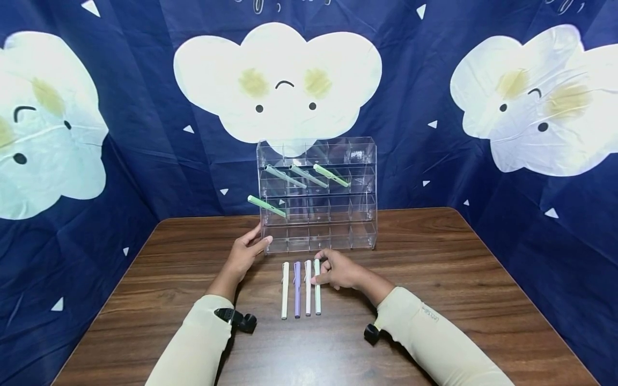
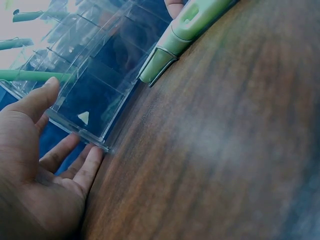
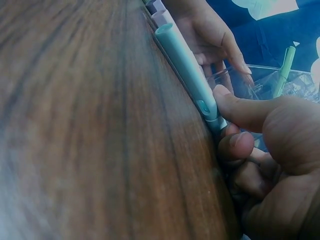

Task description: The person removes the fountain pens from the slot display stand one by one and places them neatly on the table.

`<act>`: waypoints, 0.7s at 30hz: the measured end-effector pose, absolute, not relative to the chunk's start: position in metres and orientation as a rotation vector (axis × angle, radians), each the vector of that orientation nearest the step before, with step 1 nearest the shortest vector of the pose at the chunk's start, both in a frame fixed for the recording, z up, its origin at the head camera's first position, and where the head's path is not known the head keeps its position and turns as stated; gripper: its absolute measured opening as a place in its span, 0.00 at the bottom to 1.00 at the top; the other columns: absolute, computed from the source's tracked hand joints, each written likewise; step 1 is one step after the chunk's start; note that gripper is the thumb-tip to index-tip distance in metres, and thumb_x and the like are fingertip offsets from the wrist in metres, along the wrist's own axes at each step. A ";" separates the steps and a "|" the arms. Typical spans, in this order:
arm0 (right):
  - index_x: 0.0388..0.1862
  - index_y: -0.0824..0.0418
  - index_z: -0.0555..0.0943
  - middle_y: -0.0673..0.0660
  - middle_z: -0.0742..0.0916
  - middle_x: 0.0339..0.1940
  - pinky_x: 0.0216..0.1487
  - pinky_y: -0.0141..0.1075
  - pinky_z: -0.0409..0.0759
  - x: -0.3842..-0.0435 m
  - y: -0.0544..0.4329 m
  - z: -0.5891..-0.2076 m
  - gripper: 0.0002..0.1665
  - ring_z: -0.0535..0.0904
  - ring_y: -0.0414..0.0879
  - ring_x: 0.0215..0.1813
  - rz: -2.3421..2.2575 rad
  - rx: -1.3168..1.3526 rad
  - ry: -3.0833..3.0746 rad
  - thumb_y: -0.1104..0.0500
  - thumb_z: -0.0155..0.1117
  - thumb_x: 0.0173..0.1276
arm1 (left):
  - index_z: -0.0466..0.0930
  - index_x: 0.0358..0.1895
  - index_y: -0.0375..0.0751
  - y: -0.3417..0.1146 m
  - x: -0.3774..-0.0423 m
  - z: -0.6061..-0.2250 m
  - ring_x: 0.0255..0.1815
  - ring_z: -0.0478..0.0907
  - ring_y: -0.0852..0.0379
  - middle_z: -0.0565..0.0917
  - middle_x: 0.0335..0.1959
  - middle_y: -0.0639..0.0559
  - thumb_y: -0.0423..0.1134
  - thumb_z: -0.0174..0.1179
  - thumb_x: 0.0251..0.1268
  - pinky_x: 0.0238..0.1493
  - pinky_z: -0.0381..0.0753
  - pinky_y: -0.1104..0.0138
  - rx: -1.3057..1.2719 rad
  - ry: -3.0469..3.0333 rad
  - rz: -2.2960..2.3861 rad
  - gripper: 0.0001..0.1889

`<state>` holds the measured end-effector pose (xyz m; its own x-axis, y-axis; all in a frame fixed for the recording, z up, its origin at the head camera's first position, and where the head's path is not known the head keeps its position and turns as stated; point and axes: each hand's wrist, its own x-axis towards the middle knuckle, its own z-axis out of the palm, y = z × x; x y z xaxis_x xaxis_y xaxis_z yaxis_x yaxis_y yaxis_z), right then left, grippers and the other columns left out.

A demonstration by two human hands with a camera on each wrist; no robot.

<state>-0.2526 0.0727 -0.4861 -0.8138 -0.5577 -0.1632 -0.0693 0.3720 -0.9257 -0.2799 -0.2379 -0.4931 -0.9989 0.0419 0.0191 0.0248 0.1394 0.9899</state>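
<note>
My right hand pinches a mint-green pen near its cap end, thumb on one side and fingers curled at the other. The pen lies on the table, rightmost in a row beside a pale pink pen, a purple pen and a cream pen. At the lower left corner of a clear tiered rack, my left hand touches the side edge with extended fingers, thumb raised in front. A green pen leans in the rack's left compartment, sticking out past its side.
Higher in the rack, two teal pens and a light green pen lean in separate compartments. The rack stands near the back of the wooden table. A blue curtain with cloud prints hangs behind.
</note>
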 end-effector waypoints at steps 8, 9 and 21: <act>0.78 0.73 0.65 0.50 0.81 0.25 0.20 0.30 0.70 -0.252 0.075 -0.483 0.44 0.68 0.39 0.18 -1.464 -0.501 2.162 0.63 0.79 0.71 | 0.62 0.87 0.53 -0.238 -0.279 -0.493 0.83 0.71 0.40 0.67 0.86 0.40 0.45 0.68 0.80 0.63 0.84 0.74 0.058 2.373 2.035 0.38; 0.78 0.73 0.65 0.50 0.81 0.25 0.20 0.30 0.71 -0.252 0.076 -0.482 0.44 0.68 0.39 0.17 -1.461 -0.499 2.167 0.63 0.79 0.71 | 0.62 0.87 0.53 -0.238 -0.279 -0.493 0.83 0.71 0.40 0.67 0.86 0.40 0.45 0.68 0.80 0.64 0.84 0.72 0.058 2.375 2.032 0.38; 0.71 0.75 0.70 0.50 0.81 0.24 0.17 0.29 0.69 -0.248 0.078 -0.458 0.39 0.67 0.38 0.15 -1.400 -0.530 2.274 0.61 0.80 0.70 | 0.61 0.87 0.53 -0.239 -0.280 -0.496 0.84 0.70 0.40 0.66 0.87 0.41 0.46 0.68 0.80 0.69 0.83 0.68 0.058 2.376 2.029 0.39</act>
